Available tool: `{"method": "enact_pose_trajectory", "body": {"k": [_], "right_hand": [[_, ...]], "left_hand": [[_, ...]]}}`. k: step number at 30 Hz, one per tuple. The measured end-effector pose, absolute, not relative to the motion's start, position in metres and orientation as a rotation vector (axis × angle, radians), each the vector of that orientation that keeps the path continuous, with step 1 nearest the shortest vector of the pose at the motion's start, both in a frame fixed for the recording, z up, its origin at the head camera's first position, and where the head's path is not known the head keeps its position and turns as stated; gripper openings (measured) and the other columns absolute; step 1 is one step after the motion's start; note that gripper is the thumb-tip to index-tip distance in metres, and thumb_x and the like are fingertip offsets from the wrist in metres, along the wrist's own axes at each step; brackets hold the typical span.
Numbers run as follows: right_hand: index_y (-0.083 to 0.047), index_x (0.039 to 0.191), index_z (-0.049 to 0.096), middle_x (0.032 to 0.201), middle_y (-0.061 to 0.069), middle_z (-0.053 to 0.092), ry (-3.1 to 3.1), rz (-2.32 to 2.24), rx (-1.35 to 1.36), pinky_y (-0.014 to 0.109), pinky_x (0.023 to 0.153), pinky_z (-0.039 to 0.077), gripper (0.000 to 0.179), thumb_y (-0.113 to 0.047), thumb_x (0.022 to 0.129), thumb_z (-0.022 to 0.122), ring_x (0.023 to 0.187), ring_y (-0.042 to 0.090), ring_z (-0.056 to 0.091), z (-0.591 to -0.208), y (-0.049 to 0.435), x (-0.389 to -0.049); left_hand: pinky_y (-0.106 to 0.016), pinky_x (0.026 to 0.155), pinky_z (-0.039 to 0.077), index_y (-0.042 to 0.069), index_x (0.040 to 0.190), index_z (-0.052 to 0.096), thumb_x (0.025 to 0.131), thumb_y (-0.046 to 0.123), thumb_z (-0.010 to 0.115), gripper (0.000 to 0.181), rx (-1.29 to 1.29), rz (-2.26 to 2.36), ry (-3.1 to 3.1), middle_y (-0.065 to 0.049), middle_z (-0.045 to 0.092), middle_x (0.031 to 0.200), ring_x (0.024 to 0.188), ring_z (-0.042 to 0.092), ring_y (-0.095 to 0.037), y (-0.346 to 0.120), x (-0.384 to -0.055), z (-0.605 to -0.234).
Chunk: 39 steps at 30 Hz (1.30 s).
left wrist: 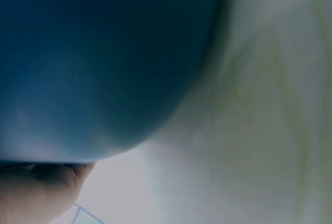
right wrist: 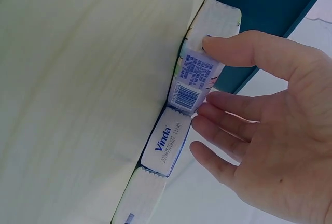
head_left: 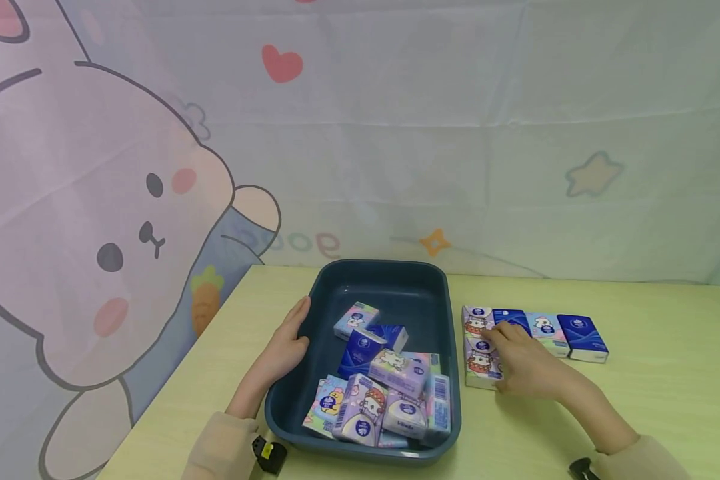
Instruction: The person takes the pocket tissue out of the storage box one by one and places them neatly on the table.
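A dark blue tray (head_left: 390, 274) holds several small tissue packs (head_left: 354, 407) in purple, blue and pastel prints. My left hand (head_left: 283, 347) rests against the tray's left side, fingers extended along the outside and thumb at the rim. In the left wrist view, the tray's outer wall (left wrist: 104, 68) hides most of that hand. To the tray's right, my right hand (head_left: 525, 363) lies over a purple cartoon tissue pack (head_left: 480, 367). Its thumb touches the pack's end in the right wrist view, with the other fingers (right wrist: 228, 125) fairly straight along the top edge.
Behind the purple pack lies another purple pack (head_left: 475, 321). A blue pack (head_left: 510, 318), a pastel pack (head_left: 546, 331) and another blue pack (head_left: 582, 337) continue the row rightward on the pale table (head_left: 666, 387). A printed cloth (head_left: 396, 167) hangs behind the table.
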State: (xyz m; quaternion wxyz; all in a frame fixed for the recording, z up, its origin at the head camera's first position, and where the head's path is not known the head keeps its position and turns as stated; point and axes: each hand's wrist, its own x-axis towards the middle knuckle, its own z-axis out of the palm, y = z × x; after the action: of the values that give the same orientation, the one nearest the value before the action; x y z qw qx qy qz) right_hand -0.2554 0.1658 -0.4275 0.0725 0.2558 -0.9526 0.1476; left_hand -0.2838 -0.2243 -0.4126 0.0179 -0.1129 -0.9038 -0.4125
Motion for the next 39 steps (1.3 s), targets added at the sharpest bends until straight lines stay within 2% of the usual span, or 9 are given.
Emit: {"method": "enact_pose_trajectory", "body": {"k": [22, 31, 39], "right_hand": [[0.007, 0.129, 0.051, 0.113, 0.015, 0.054, -2.866, 0.449, 0.78, 0.051, 0.094, 0.047, 0.08, -0.009, 0.058, 0.085, 0.106, 0.031, 0.051, -0.431, 0.167, -0.257], [0.007, 0.13, 0.05, 0.115, 0.016, 0.054, -2.87, 0.456, 0.781, 0.052, 0.092, 0.048, 0.082, -0.02, 0.062, 0.087, 0.104, 0.03, 0.051, -0.428, 0.166, -0.255], [0.007, 0.132, 0.048, 0.123, 0.02, 0.052, -2.858, 0.469, 0.789, 0.057, 0.095, 0.046, 0.08, -0.024, 0.067, 0.084, 0.112, 0.038, 0.051, -0.42, 0.165, -0.251]], "left_hand": [[-0.055, 0.118, 0.009, -0.001, 0.153, 0.011, 0.088, -0.009, 0.034, 0.07, -0.35, -1.292, -2.81, -0.017, 0.005, 0.163, 0.15, 0.004, -0.038, -0.225, -0.285, -0.414], [-0.056, 0.118, 0.009, 0.0, 0.153, 0.011, 0.088, -0.008, 0.034, 0.069, -0.343, -1.285, -2.814, -0.016, 0.005, 0.163, 0.15, 0.004, -0.038, -0.225, -0.285, -0.414], [-0.056, 0.118, 0.008, 0.001, 0.153, 0.011, 0.089, -0.008, 0.034, 0.069, -0.338, -1.288, -2.819, -0.016, 0.005, 0.163, 0.15, 0.005, -0.038, -0.225, -0.285, -0.413]]}}
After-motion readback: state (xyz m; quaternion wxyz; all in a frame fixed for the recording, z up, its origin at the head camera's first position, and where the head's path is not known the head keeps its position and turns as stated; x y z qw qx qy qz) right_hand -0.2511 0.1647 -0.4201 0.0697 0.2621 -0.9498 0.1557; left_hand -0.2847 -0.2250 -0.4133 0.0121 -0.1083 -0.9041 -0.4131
